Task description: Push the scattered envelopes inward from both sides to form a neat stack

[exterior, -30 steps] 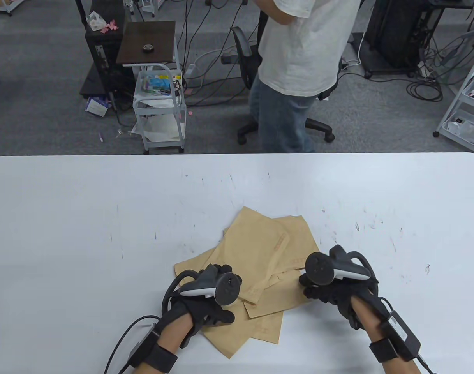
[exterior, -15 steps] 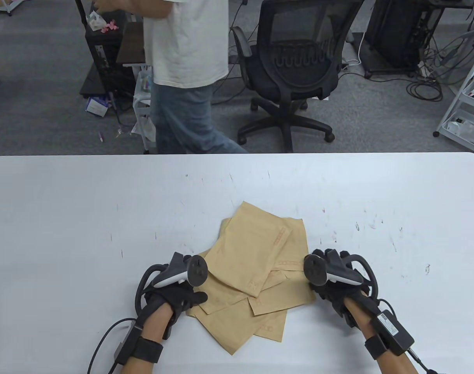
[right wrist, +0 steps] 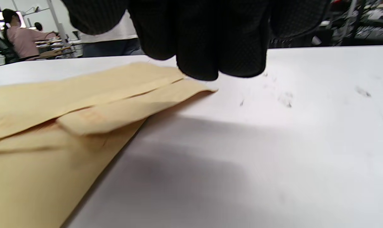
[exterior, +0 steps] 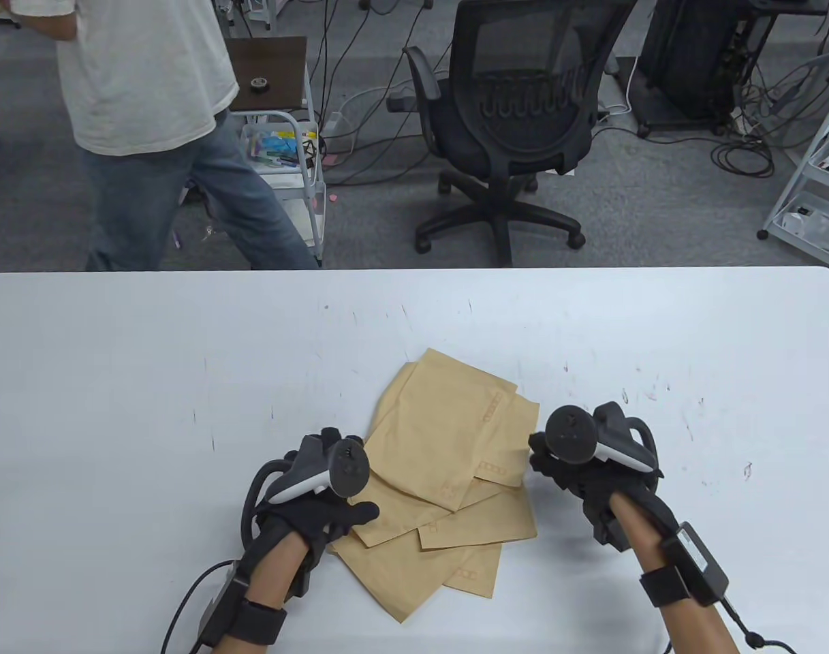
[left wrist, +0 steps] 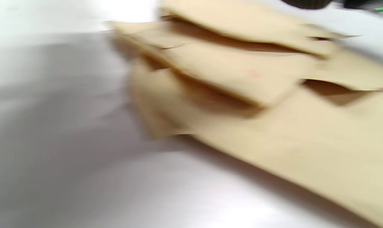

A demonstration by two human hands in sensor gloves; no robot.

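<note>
Several brown paper envelopes [exterior: 448,470] lie in a loose overlapping pile on the white table [exterior: 114,381], their corners fanned out at different angles. My left hand [exterior: 354,509] is at the pile's left edge, and its thumb lies on the lower left envelope. My right hand [exterior: 547,463] is at the pile's right edge, with the fingers [right wrist: 204,41] held together and touching the edge of the top envelopes [right wrist: 68,104]. Neither hand holds anything. The left wrist view shows the stacked envelope edges [left wrist: 242,72] close up and blurred.
Beyond the table's far edge stand a black office chair [exterior: 523,102], a small white cart [exterior: 285,170] and a person in a white shirt [exterior: 148,88]. A wire shelf [exterior: 812,191] stands at the far right.
My left hand came off the pile to its left edge. My right hand moved farther up the right edge and pushed the envelopes inward. The pile is narrower. The person behind walked left.
</note>
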